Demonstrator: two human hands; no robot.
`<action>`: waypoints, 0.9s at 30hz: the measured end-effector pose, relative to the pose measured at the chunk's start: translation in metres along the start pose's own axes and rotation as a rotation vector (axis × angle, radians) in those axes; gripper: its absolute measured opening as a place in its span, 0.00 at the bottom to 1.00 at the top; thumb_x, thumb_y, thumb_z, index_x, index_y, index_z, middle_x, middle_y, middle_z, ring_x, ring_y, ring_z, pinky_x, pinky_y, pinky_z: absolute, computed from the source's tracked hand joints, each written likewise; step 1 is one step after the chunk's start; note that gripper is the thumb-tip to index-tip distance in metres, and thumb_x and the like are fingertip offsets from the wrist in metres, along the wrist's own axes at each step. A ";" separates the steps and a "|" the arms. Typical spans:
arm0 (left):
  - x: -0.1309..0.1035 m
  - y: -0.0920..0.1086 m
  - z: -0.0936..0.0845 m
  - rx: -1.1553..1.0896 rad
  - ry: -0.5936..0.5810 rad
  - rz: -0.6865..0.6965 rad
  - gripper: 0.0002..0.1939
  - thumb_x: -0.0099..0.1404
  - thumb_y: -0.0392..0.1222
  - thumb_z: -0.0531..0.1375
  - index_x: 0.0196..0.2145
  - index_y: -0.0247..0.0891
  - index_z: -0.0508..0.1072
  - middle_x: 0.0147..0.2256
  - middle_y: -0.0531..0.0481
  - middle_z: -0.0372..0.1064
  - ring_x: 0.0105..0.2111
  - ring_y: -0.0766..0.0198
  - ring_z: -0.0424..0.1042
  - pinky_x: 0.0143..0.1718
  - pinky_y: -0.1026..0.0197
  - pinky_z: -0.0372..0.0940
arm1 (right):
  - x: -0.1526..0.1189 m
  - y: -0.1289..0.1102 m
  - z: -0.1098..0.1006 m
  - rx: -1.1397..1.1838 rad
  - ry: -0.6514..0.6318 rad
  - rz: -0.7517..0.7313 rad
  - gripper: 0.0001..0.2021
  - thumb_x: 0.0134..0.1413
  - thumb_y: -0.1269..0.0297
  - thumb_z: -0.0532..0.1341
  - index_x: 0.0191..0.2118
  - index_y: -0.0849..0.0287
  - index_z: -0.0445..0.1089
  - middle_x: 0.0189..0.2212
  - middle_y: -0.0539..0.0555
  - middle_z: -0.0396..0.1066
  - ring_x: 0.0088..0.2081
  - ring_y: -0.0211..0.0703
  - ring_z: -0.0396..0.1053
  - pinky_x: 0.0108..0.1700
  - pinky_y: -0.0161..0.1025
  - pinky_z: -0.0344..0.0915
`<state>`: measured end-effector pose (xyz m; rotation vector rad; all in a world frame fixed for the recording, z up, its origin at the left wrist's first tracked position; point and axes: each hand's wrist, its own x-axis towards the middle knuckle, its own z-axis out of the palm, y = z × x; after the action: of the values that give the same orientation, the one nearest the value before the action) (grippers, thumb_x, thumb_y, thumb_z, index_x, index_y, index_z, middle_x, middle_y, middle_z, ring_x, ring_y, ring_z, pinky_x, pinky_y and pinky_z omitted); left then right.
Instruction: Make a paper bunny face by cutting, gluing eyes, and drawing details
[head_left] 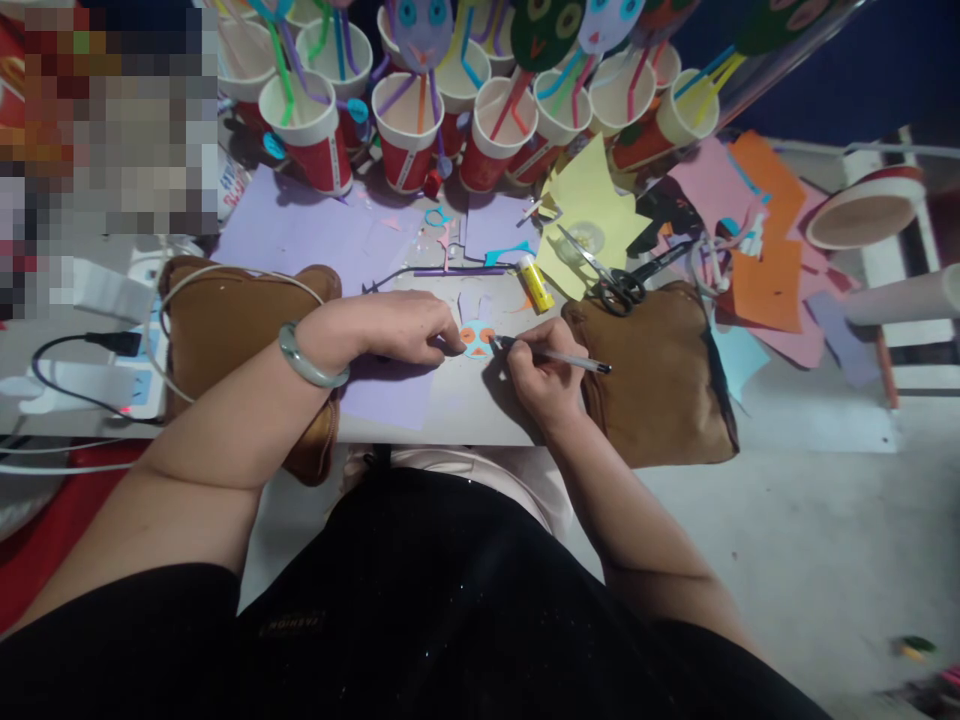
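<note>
Power strip [142,385]: far left, a black plug [120,344] at its near side.
Left cushion [225,325]: brown, on the tabletop [487,410], partly beneath the left forearm.
Paper cups [409,160]: red and white, along the back, holding bent straws [283,78].
Left hand [405,325]: palm down, fingers bent, fingertips at the paper face's left edge; cannot tell whether its grip pinches anything.
Paper face [476,328]: light blue with orange eyes, flat between both hands.
Glue stick [535,285]: yellow, beyond the paper face, to its right.
Right hand [551,372]: grip closed around a pen [574,359], tip at the right eye.
Scissors [621,290]: black-handled, by the right cushion [652,385].
Coloured paper [765,285]: loose pieces, far right.
</note>
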<state>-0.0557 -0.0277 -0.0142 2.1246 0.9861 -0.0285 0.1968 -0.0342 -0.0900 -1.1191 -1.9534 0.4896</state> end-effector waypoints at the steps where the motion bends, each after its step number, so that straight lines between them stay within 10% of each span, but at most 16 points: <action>1: 0.000 0.000 0.000 0.000 -0.002 0.000 0.16 0.60 0.34 0.59 0.41 0.41 0.85 0.28 0.54 0.78 0.27 0.65 0.66 0.34 0.60 0.54 | 0.000 0.000 0.000 0.001 0.005 -0.005 0.06 0.58 0.66 0.61 0.31 0.51 0.63 0.22 0.48 0.68 0.22 0.41 0.64 0.27 0.42 0.66; 10: -0.001 0.007 -0.003 0.010 -0.032 -0.032 0.08 0.59 0.33 0.59 0.30 0.39 0.79 0.21 0.56 0.66 0.23 0.67 0.58 0.31 0.58 0.49 | 0.000 0.002 0.000 0.012 -0.011 -0.018 0.07 0.58 0.66 0.61 0.31 0.50 0.62 0.21 0.48 0.66 0.22 0.41 0.63 0.26 0.42 0.65; 27: -0.001 0.003 -0.002 0.042 -0.048 -0.013 0.13 0.62 0.35 0.58 0.38 0.39 0.83 0.25 0.54 0.74 0.24 0.66 0.62 0.32 0.59 0.50 | -0.003 0.013 0.003 0.249 0.133 0.144 0.06 0.63 0.63 0.60 0.34 0.51 0.63 0.24 0.48 0.68 0.24 0.42 0.71 0.29 0.43 0.74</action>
<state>-0.0548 -0.0280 -0.0108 2.1460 0.9796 -0.1070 0.2016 -0.0294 -0.1018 -1.1059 -1.6532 0.6974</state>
